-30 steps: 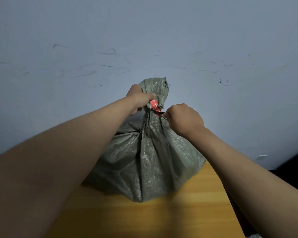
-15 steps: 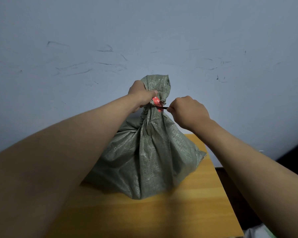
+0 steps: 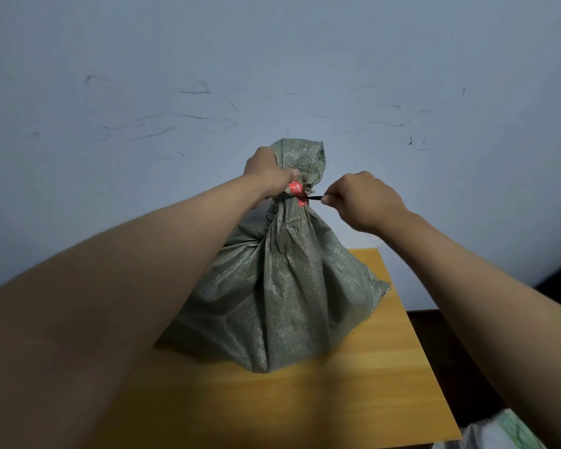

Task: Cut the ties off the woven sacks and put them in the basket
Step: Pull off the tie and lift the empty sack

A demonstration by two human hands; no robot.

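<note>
A grey-green woven sack (image 3: 282,286) stands on a wooden counter (image 3: 353,400), close to a pale blue wall (image 3: 272,59) that has dark scuff marks. The sack is full at the bottom and gathered to a narrow neck at the top. Above the neck a short tuft of the fabric stands up.

A thin black tie (image 3: 314,198) goes around the neck. Its free end sticks out to the right, almost level. A small red label (image 3: 295,188) with white print sits at the neck just beside the tie, and a second bit of red shows just under the tie. The print is too small to read.

The left hand (image 3: 266,176) grips the neck of the sack from the left side. Its fingers are curled round the gathered fabric, and the thumb lies across the front, touching the top of the label. The right hand (image 3: 363,199) is at the right of the neck, at the same height. Its fingers are clenched, and thumb and forefinger pinch the free end of the tie. The hand itself does not touch the sack; only the tie joins them.

Both forearms are bare and reach forward over the counter. At the lower right corner, below the edge of the counter, a piece of white and light green material (image 3: 499,435) is partly in view. I cannot tell what it is.
</note>
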